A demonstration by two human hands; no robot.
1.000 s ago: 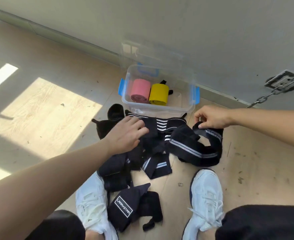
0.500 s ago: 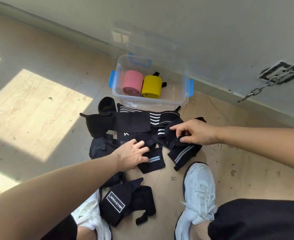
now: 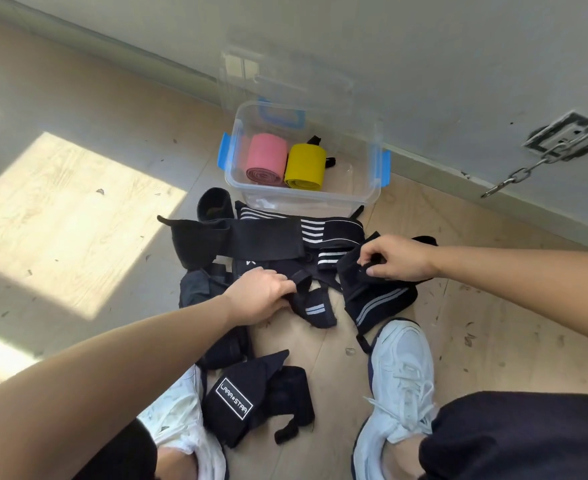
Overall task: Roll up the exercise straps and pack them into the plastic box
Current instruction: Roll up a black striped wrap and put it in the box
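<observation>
A clear plastic box [image 3: 368,199] with blue latches stands open by the wall. Inside it lie a rolled pink strap [image 3: 265,157] and a rolled yellow strap [image 3: 304,165]. In front of the box a heap of black exercise straps [image 3: 258,237] with white stripes is spread on the floor. My left hand [image 3: 256,296] grips one end of a black striped strap [image 3: 315,308] in the middle of the heap. My right hand [image 3: 398,258] pinches a folded black strap with grey stripes [image 3: 379,303] at the heap's right side.
A black wrap with a white logo label [image 3: 235,398] lies between my two white shoes [image 3: 401,379]. The box's clear lid [image 3: 285,81] leans on the wall behind it. A metal chain [image 3: 514,176] hangs from a wall plate at the right.
My left hand has closed on the end of the striped strap. My right hand has curled tighter on the folded strap and drawn it slightly right. The camera has tilted a little.
</observation>
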